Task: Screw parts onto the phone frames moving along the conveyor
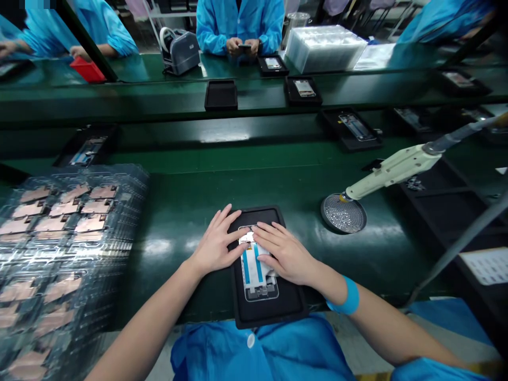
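An opened smartphone (252,267) lies in a black tray (288,307) in front of me, its inside facing up. Two blue strips run along its white middle part. My left hand (216,243) rests at the tray's upper left, fingers spread, with the fingertips touching the phone's top end. From the other side my right hand (288,254) lies over the phone's upper right, its fingers stretched out and a blue band round the wrist. Something whitish shows partly under the right palm; I cannot make out what it is.
Stacked clear plastic trays (130,211) with copper-coloured pieces stand at left. An electric screwdriver (405,166) rests its tip on a round dish (344,214) of small parts. More black trays (351,129) with phones sit farther back. Co-workers in blue sit across the bench.
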A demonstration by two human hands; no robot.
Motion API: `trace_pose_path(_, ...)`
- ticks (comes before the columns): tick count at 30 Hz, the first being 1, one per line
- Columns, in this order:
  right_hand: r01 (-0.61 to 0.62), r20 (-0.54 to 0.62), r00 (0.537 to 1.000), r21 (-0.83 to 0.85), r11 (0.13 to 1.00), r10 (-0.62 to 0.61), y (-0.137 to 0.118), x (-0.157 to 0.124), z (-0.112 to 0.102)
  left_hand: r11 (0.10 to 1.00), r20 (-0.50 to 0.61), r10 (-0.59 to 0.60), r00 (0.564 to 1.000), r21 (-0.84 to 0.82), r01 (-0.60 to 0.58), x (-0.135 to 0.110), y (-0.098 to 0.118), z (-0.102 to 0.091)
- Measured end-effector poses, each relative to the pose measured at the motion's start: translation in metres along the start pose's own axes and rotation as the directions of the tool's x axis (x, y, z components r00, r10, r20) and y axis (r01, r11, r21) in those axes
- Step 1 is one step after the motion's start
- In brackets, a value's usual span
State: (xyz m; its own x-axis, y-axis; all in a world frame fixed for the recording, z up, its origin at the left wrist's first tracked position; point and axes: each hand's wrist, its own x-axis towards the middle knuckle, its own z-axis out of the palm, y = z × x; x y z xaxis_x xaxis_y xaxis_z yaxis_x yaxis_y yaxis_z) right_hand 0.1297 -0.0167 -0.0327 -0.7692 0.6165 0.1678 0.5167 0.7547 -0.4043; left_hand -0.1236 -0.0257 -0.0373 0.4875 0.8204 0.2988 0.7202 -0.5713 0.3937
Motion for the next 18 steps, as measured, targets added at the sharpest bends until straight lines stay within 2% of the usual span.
trace_pose_path(6,0.008,0.001,1.0,-0.006,1.0,-0.008,-0.0001,0.0,-0.0009,0.999,0.01,0.006,1.0,0.045,-0.006,-0.0005,0.0008,-0.0018)
trace_pose_path(14,-0.002,0.0,1.0,0.018,1.0,0.002,-0.0003,0.0006,0.0016,0.995,0.063,-0.09,0.994,0.059,0.086,-0.0021,0.0084,-0.0032)
trace_pose_path(18,0.016,-0.052,0.999,0.05,0.999,-0.014,0.0007,0.0013,-0.0003,0.995,0.083,-0.085,0.993,0.062,0.08,-0.0062,0.0095,-0.0019)
